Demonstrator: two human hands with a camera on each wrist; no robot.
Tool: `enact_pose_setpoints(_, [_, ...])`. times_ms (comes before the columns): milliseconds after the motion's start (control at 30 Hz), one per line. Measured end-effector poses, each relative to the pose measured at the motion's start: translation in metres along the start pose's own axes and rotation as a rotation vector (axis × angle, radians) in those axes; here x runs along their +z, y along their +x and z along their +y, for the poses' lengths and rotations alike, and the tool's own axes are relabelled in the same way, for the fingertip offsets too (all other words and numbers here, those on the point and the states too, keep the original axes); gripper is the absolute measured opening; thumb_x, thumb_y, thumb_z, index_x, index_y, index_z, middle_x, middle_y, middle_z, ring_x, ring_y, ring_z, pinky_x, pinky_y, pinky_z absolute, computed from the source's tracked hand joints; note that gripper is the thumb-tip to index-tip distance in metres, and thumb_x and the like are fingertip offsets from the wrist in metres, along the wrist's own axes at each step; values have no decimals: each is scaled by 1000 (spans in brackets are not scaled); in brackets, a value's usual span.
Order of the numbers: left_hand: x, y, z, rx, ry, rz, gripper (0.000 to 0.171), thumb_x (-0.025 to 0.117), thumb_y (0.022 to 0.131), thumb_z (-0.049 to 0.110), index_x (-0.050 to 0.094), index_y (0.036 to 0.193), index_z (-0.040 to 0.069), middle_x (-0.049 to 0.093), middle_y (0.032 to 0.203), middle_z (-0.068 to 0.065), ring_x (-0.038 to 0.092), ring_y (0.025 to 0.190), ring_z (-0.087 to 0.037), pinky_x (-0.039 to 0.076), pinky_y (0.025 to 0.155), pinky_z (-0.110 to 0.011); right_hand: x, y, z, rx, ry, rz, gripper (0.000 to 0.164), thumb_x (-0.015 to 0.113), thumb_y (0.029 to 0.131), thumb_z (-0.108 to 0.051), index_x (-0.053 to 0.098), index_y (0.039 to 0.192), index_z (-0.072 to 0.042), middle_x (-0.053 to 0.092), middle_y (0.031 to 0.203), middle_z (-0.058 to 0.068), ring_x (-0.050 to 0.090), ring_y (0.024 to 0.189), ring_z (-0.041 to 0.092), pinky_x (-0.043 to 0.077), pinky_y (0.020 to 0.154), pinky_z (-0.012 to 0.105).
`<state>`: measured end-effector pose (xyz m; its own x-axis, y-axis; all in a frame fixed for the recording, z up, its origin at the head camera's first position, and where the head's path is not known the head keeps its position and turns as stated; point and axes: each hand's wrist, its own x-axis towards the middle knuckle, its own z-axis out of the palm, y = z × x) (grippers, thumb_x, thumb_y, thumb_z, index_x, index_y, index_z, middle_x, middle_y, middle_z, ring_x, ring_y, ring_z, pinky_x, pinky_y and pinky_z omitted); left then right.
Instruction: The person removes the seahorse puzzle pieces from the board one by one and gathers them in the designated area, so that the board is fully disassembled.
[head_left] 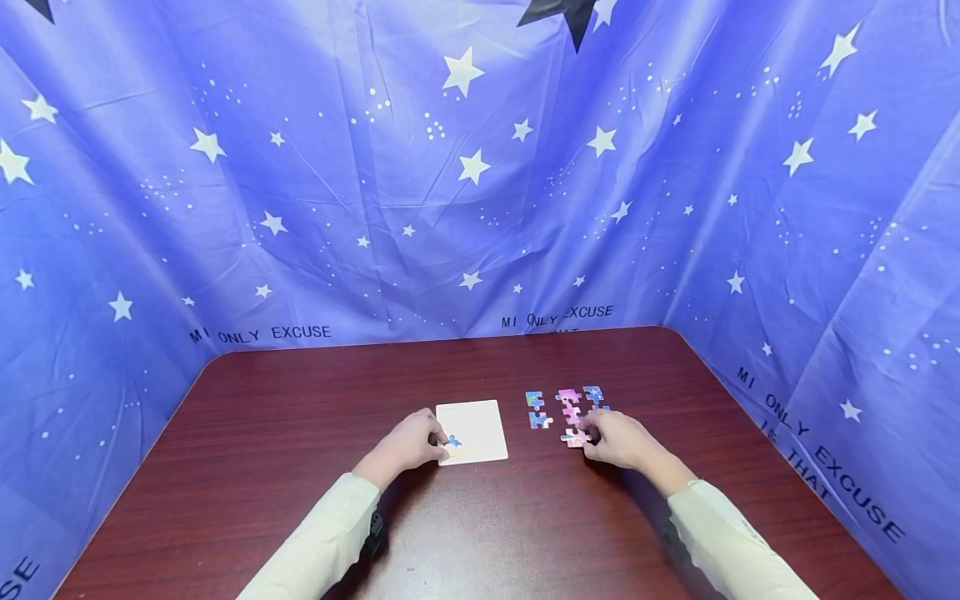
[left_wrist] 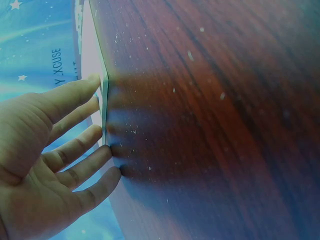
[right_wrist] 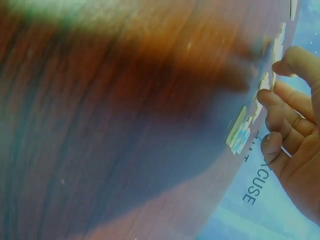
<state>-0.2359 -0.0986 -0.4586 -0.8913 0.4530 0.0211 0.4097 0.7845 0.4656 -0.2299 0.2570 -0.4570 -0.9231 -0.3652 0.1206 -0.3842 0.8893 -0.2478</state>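
Note:
A square white board (head_left: 476, 433) lies flat, with a small blue shape (head_left: 453, 442) near its lower left corner; I cannot tell whether that is a loose piece or print. My left hand (head_left: 411, 442) is at the board's left edge. In the left wrist view its fairly straight fingers (left_wrist: 82, 175) touch the edge, and the thumb reaches over the top. To the right, my right hand (head_left: 622, 437) pinches a pink-and-white jigsaw piece (head_left: 573, 438) between thumb and index finger. Its other fingers are loosely bent and partly hide neighbouring pieces.
Several blue, pink and green jigsaw pieces (head_left: 536, 410) lie in loose columns right of the board. A pink piece (head_left: 570, 396) and a blue piece (head_left: 594, 394) lie beyond my right hand. The dark red wooden table (head_left: 300, 392) meets a blue star-patterned cloth (head_left: 420, 208) on three sides.

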Motion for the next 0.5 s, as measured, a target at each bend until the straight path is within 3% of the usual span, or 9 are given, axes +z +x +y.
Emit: enact_pose_setpoints(500, [-2, -2, 2, 7, -5, 3, 10, 76, 75, 13, 72, 81, 7, 52, 83, 2, 46, 73, -8, 41, 67, -23, -2, 1, 6, 25, -19, -48, 29, 67, 68, -17, 69, 94, -7, 49, 69, -5, 42, 64, 8, 36, 59, 25])
